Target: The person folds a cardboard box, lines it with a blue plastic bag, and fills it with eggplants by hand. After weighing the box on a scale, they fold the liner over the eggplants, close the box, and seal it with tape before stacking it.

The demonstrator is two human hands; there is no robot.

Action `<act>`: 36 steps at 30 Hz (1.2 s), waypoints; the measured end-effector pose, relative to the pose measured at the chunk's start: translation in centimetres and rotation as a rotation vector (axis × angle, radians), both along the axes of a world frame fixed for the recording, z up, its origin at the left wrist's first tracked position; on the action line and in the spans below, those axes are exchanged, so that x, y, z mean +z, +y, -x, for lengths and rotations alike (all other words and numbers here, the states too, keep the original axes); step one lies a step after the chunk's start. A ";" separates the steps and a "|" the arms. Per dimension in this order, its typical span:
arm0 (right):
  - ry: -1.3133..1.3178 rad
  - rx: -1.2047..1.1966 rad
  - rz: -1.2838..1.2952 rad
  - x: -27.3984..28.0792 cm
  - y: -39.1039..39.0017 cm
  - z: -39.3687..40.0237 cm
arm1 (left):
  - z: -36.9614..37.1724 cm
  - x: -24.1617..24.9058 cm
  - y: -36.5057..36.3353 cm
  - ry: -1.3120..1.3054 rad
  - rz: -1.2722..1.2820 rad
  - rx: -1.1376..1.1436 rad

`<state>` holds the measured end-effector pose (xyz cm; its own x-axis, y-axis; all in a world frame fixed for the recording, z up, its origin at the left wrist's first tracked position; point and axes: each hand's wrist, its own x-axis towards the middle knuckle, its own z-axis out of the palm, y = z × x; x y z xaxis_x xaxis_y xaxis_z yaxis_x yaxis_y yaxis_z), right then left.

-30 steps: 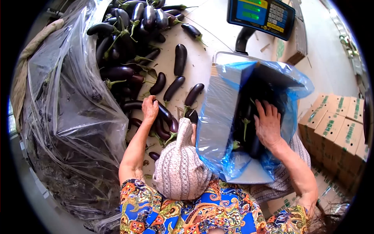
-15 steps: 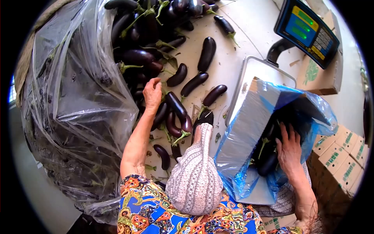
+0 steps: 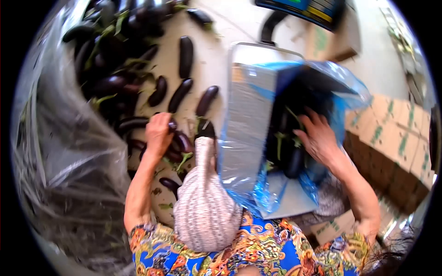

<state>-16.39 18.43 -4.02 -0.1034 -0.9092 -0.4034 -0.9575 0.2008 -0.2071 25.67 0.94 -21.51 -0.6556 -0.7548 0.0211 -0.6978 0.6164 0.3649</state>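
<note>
The purple eggplant (image 3: 183,141) lies on the floor (image 3: 221,34), just to the right of your left hand (image 3: 159,131) and a little nearer to your body; its long axis runs slantwise, from beside your fingers down toward the right, with the green stem at the far end from your grip. Your left hand is clearly the nearer one. The fingers of this grip are bent down on the eggplants, but I cannot tell if they are clenched on one. Another dark eggplant (image 3: 131,123) lies almost crosswise, at the left side of the same hand

Your right hand (image 3: 317,138) is inside the box (image 3: 251,119), its grip released, with the fingers spread over the eggplants there. The box has a blue plastic liner (image 3: 352,87) and sits on the one scale (image 3: 239,46), to the right of your one visible shoe (image 3: 206,130)

By count, I see six eggplants which lie singly on the floor: five farther from you than your left hand, and one nearer. In the box at least two show; in the heap (image 3: 110,85) they overlap too much for counting. There is one clear plastic sheet (image 3: 69,152) at the left, and several cartons (image 3: 391,133) at the right
</note>
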 end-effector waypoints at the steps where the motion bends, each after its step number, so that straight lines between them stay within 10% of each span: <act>1: -0.003 -0.005 0.022 -0.1 0.1 -0.1 | 0.8 2.4 -0.3 0.087 0.028 0.038; 5: -0.008 -0.053 0.061 -0.3 0.1 -0.4 | 6.5 16.0 -0.7 0.514 0.041 0.005; 10: -0.013 -0.062 0.096 -1.0 0.6 -0.2 | 14.4 25.2 2.1 0.605 0.218 -0.618; 20: -0.052 -0.126 0.073 -1.6 1.3 0.2 | 24.5 15.7 9.4 -0.001 -0.075 -1.390; 28: -0.053 -0.006 0.420 1.4 0.8 -2.4 | 22.2 18.5 5.4 0.376 -0.426 -0.963; 36: -0.336 0.475 0.039 -1.0 2.6 -7.2 | 14.2 18.5 2.0 0.496 -0.559 -0.286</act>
<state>-9.23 21.01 -5.07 0.4471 -0.8396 -0.3085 -0.8210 -0.2483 -0.5141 11.44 2.98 -2.98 -0.8384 -0.5442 0.0295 -0.2156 0.3809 0.8991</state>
